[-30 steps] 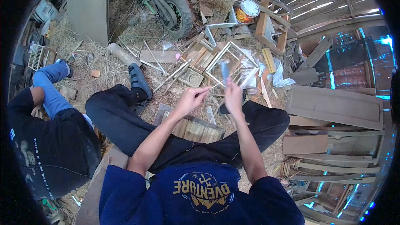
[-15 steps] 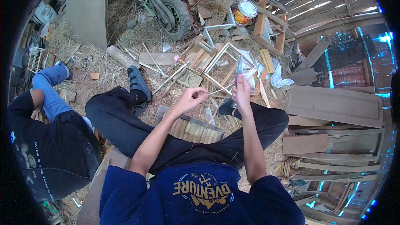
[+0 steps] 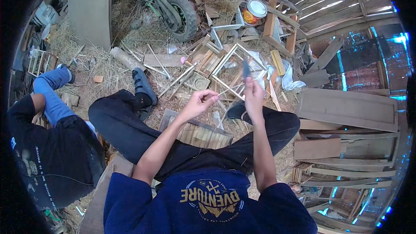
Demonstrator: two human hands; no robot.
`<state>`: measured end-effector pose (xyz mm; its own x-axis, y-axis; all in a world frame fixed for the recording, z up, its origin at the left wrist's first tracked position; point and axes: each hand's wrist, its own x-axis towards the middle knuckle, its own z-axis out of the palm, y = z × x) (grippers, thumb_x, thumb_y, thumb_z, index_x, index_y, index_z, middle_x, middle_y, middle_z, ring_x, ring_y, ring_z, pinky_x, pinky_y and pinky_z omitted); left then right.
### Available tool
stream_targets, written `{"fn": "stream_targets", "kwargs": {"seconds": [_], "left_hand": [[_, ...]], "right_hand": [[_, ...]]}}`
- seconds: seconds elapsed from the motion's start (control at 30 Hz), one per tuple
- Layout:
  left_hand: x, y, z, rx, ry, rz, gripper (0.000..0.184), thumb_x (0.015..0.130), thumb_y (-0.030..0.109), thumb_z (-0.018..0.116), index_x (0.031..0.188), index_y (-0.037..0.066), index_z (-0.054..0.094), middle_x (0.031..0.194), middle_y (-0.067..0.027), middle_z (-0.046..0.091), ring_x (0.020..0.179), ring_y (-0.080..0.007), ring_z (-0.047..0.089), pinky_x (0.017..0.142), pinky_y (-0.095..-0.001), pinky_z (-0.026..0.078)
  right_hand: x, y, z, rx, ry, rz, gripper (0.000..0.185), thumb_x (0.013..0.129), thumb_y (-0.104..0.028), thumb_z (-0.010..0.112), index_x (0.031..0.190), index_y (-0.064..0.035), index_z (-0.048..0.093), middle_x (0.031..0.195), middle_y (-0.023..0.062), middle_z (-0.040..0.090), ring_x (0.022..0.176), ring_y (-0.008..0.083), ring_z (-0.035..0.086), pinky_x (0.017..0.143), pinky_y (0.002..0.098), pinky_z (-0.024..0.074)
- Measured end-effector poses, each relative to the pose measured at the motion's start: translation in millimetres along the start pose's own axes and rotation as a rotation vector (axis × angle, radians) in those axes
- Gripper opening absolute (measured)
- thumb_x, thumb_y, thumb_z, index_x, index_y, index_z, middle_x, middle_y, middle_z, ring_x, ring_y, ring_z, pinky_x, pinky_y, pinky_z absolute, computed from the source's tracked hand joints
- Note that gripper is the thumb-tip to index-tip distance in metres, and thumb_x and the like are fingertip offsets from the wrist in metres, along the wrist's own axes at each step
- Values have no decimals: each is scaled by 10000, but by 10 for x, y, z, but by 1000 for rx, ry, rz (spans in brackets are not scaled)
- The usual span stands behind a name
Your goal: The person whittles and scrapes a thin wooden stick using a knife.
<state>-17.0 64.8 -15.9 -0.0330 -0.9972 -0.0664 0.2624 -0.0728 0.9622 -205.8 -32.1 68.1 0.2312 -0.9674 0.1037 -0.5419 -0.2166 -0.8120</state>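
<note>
My left hand (image 3: 200, 102) pinches one end of a thin pale wooden stick (image 3: 229, 89) between thumb and fingers. The stick's far end slants up to the right toward my other hand. My right hand (image 3: 254, 96) is closed around a knife (image 3: 246, 67), its blurred blade pointing away from me above the fist; the handle is mostly hidden. Beyond my hands lies a small wooden frame (image 3: 225, 64) on the straw. Between my legs sits a slatted wooden piece (image 3: 203, 136).
A co-worker (image 3: 56, 156) in a dark shirt sits at my left. Ahead are a motorbike wheel (image 3: 183, 18), a paint can (image 3: 254, 12) and wooden boxes (image 3: 269, 28). Boards (image 3: 349, 109) are stacked on the right by the plank wall. Straw and wood scraps cover the ground.
My right hand has shifted slightly right and toward me, and the knife blade has turned and looks darker. My left hand is nearly still, with the stick tilted up more.
</note>
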Motion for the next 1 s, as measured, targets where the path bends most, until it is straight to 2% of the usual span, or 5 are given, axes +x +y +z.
{"fn": "stream_targets", "kwargs": {"seconds": [0.17,0.3,0.47,0.83,1.0], "left_hand": [[3,-97,10,-50,22,77,297,974,172,648,1211,-6,672,1008,-21,703,872,-45,587,763,-220,475],[-53,78,33,-84,2,-27,341,985,185,635,1288,28,640,924,35,664,757,-21,533,642,-194,422],[-52,43,164,-133,6,45,350,1001,200,611,1326,72,624,792,91,570,606,3,402,509,-185,295],[-68,224,113,-175,-51,-91,367,1014,221,580,1358,96,604,653,115,397,546,-16,317,488,-204,255],[-87,213,83,-183,-63,-124,367,1015,217,577,1362,102,601,644,117,376,547,-15,297,489,-212,239]], "right_hand": [[-27,-19,-73,502,35,234,437,1032,-484,482,940,-70,586,630,-76,399,482,14,331,428,206,213],[-98,-116,7,485,-16,277,443,1024,-489,501,917,-68,586,636,-69,427,512,20,368,453,201,268],[-97,-113,147,317,-76,153,484,1032,-484,486,898,-31,593,637,-45,470,567,43,405,509,237,321],[-122,-30,96,-204,-25,-128,484,1055,-397,462,887,16,653,569,78,517,533,131,486,528,339,389],[-69,-39,59,-161,17,-30,480,1052,-394,460,886,13,653,552,146,528,499,264,529,532,410,405]]}}
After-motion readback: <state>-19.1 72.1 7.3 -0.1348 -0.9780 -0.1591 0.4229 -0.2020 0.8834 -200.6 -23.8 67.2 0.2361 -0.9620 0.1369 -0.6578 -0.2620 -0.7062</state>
